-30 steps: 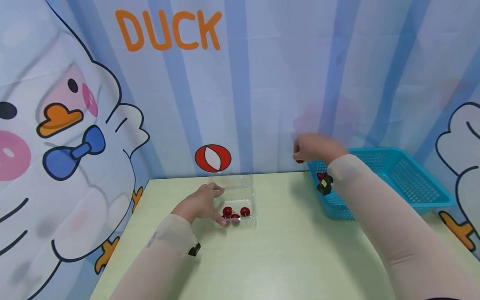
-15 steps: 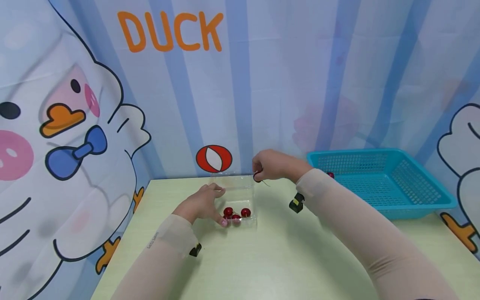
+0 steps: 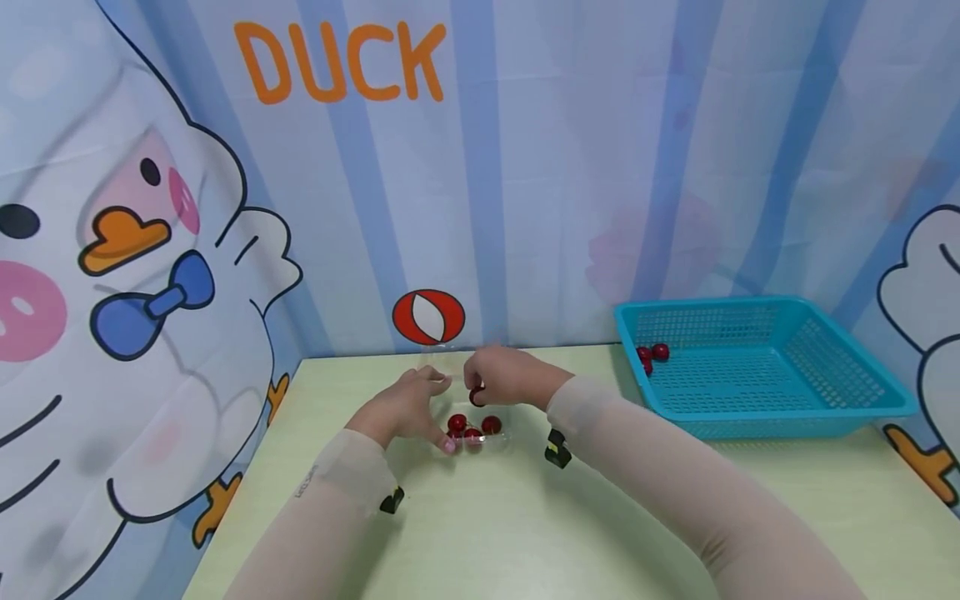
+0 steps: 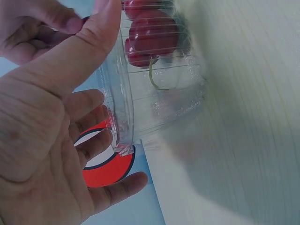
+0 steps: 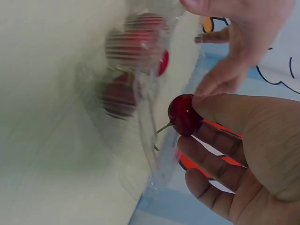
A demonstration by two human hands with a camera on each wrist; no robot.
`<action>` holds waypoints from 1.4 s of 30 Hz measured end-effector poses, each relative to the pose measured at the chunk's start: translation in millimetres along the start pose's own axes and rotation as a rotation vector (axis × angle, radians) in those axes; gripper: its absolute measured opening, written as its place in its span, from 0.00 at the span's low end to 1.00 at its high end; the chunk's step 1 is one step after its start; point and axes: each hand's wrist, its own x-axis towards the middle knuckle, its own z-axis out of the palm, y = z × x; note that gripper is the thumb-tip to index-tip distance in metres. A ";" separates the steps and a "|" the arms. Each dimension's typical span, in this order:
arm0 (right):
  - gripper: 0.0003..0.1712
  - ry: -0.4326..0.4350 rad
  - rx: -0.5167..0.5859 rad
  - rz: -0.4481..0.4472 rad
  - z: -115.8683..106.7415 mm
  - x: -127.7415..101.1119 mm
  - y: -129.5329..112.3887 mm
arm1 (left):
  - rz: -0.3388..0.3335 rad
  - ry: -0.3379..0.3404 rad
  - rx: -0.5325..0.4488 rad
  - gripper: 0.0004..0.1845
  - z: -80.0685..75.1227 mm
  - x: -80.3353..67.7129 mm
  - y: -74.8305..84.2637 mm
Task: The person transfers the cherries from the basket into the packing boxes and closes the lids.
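Cherry hovering over the tub

Right hand (image 3: 504,377) pinched a cherry (image 5: 184,115) just above the clear tub (image 4: 154,101); left hand (image 3: 405,408), fingers relaxed, steadied its left wall. Release off-centre and it'd probably bounce out.

Bright even light, soft shadows; wrist views blurred; head view edges bowed.

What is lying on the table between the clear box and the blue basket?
In the head view, only the right forearm crosses above; the table between clear box and blue basket is bare.
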 end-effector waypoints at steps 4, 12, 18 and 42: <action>0.02 -0.049 0.018 0.036 10.9 4.2 -3.4 | 0.002 0.001 0.002 0.66 0.3 0.7 -0.7; 0.05 -0.113 0.026 0.027 23.2 6.7 -7.1 | 0.007 0.000 -0.005 0.66 0.5 0.5 -0.9; 0.05 -0.129 0.052 0.015 23.7 5.2 -2.7 | 0.011 0.002 0.000 0.66 0.4 1.4 -0.6; 0.10 0.109 0.116 0.141 -71.0 -71.8 94.3 | 0.006 -0.001 -0.011 0.65 2.0 0.1 -0.8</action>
